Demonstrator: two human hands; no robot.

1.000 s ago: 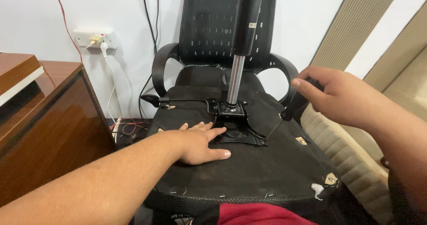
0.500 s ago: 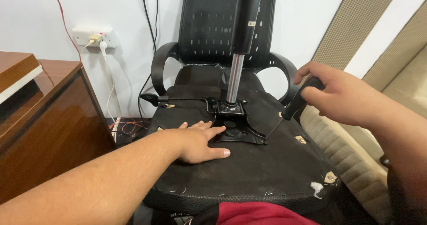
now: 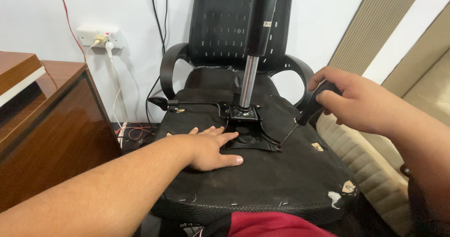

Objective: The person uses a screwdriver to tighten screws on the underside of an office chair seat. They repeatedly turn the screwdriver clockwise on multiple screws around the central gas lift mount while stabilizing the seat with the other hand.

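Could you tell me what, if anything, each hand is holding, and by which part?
The right hand grips a black-handled screwdriver by its handle. The left hand holds nothing; it lies flat on the upturned black office-chair seat.

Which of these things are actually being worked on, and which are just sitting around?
In use:
- left hand, flat on the upturned chair seat
- right hand, gripping a screwdriver
- black metal plate under the gas cylinder

Just nearby:
- wooden desk
- wall socket with plugs
- cables
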